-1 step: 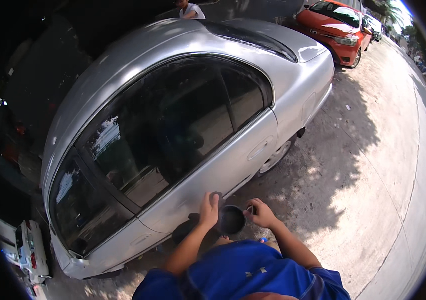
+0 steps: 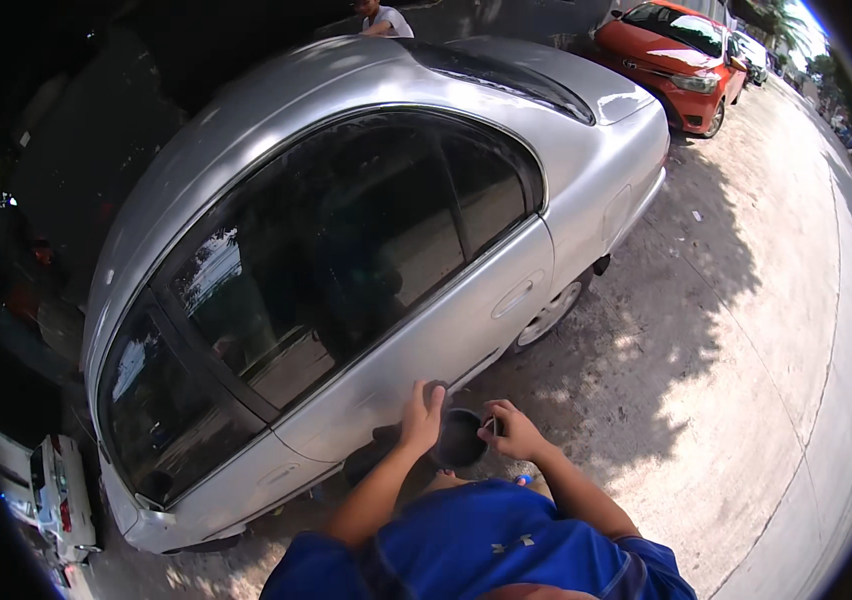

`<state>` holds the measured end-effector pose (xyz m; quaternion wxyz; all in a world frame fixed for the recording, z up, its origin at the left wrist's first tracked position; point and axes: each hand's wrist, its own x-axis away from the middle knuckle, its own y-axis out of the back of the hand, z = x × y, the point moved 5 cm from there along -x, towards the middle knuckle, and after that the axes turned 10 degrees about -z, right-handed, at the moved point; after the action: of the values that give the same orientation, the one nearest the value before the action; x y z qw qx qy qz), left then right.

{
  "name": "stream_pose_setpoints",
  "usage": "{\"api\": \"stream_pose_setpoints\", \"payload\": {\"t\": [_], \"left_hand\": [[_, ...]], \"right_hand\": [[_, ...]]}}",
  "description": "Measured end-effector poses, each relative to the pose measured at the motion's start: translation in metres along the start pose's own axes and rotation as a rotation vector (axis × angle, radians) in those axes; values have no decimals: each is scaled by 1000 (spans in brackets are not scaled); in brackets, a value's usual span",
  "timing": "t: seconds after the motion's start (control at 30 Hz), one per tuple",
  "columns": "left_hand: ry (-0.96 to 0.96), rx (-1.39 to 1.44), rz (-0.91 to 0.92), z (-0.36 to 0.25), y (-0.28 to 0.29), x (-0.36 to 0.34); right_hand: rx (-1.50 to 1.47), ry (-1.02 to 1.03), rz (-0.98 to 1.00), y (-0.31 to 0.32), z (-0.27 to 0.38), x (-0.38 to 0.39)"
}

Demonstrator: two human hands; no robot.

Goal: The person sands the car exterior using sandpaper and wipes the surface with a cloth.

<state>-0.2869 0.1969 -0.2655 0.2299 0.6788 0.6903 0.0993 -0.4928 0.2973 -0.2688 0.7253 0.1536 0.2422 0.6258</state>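
A silver car stands close in front of me, its side door and dark windows facing me. My left hand is closed round a dark grey pad, mostly covered by the fingers, beside the lower part of the door. Whether the pad touches the door I cannot tell. My right hand grips the handle of a black dipper, a round cup with its mouth up, held just right of my left hand. What lies inside the dipper is too dark to make out.
A co-worker stands on the far side of the silver car. An orange-red car is parked at the back right, a white car at the lower left. Sunlit concrete stretches along my right.
My left hand and the pad have shifted very slightly up and to the right. My right hand and the dipper have moved a little to the left.
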Motion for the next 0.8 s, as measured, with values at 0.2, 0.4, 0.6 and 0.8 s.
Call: {"api": "stream_pose_setpoints", "payload": {"t": [0.2,0.4,0.6,0.8], "left_hand": [[-78,-110,239,-58,-15,26],[86,-323,136,81,7,70],[580,-545,-505,216,114,177],[1179,-191,-762,220,150,267]], "right_hand": [[-124,-295,214,22,-55,81],[-72,-849,-52,125,-231,234],[133,-1478,-537,209,-317,474],[20,-1518,-305,187,-335,616]]}}
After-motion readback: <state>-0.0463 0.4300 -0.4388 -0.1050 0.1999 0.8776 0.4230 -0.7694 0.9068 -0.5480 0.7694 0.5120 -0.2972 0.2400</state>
